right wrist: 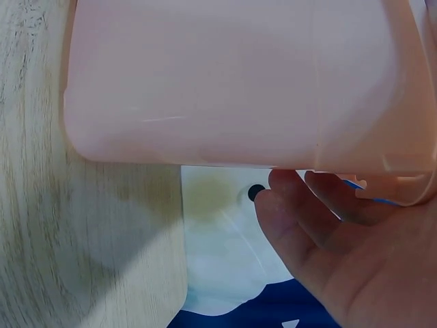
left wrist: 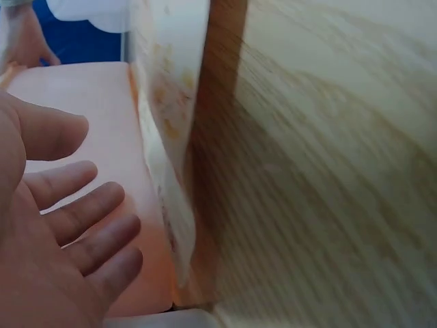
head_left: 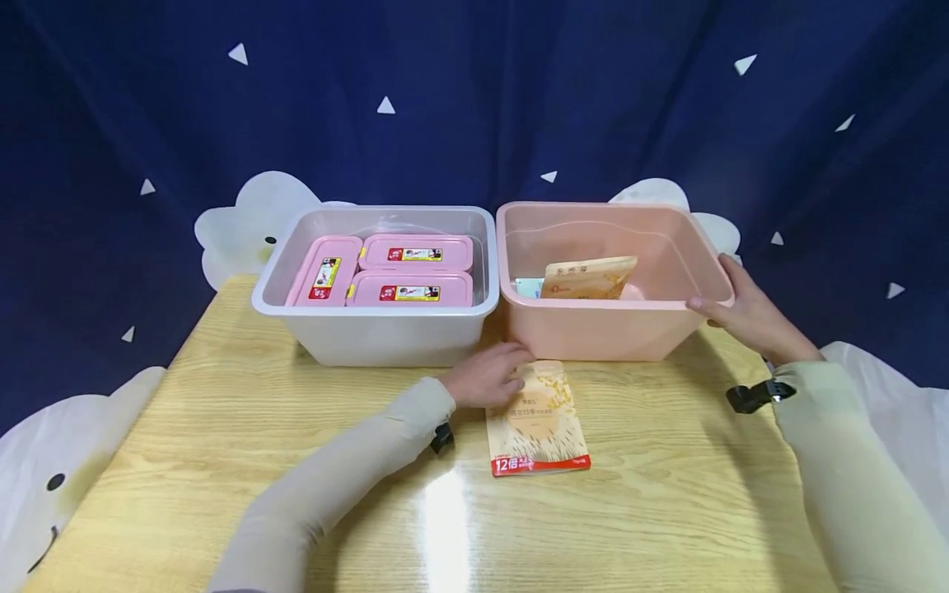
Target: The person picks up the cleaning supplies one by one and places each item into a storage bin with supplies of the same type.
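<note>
A cream pouch (head_left: 544, 424) with orange plant prints and a red bottom strip lies flat on the table, in front of the pink bin (head_left: 593, 333). Over the pouch's upper left edge hovers my left hand (head_left: 489, 376); in the left wrist view its fingers (left wrist: 89, 212) are loosely bent and hold nothing. My right hand (head_left: 756, 317) grips the pink bin at its right front corner, thumb by the front rim and fingers along the right side. Inside that bin stands another cream pouch (head_left: 589, 278), leaning, beside a light blue and white item (head_left: 529, 287) mostly hidden by the front wall.
Left of the pink bin, touching or nearly so, stands a white bin (head_left: 385, 338) with three pink lidded boxes (head_left: 411, 288) inside. Both bins sit at the back of the wooden table (head_left: 630, 511), before a dark blue curtain (head_left: 445, 49).
</note>
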`<move>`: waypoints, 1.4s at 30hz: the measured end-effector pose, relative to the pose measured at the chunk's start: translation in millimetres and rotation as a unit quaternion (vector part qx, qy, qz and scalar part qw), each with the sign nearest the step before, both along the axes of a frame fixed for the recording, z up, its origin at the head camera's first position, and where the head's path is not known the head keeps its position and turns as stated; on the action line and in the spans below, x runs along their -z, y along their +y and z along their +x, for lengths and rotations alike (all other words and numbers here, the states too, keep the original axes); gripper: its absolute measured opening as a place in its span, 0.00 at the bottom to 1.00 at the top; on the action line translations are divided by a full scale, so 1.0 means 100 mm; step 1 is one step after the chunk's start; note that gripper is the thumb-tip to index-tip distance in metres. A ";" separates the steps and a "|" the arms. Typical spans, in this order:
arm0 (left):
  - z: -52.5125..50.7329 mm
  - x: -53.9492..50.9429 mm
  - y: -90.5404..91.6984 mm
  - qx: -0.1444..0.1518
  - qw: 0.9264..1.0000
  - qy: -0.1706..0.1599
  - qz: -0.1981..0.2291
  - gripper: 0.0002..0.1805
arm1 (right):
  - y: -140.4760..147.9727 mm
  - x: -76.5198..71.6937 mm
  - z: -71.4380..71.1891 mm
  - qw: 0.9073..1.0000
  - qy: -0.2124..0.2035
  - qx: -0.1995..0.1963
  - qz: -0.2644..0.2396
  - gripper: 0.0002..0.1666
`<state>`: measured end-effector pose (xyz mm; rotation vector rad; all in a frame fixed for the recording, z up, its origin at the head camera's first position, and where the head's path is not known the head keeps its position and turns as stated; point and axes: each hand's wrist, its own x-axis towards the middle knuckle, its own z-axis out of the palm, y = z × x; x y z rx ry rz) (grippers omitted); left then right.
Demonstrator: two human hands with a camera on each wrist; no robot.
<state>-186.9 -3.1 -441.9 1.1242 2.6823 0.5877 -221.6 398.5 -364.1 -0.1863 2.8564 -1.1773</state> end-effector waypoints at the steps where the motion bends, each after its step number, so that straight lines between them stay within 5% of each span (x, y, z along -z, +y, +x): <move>1: -0.01 0.01 0.00 -0.002 1.000 -0.002 -0.003 0.26 | 0.00 0.00 0.00 1.000 -0.001 0.000 0.001 0.50; 11: -0.06 0.11 0.02 -0.009 0.999 -0.029 -0.021 0.28 | 0.01 0.00 0.01 1.000 0.009 0.002 0.002 0.49; 23: -0.14 0.23 -0.02 -0.006 0.998 -0.040 0.045 0.25 | 0.02 0.00 0.00 1.000 0.010 0.001 -0.004 0.48; 42: -0.17 0.32 -0.11 -0.029 0.982 -0.100 0.158 0.21 | -0.04 -0.02 0.01 1.000 -0.010 0.008 0.005 0.52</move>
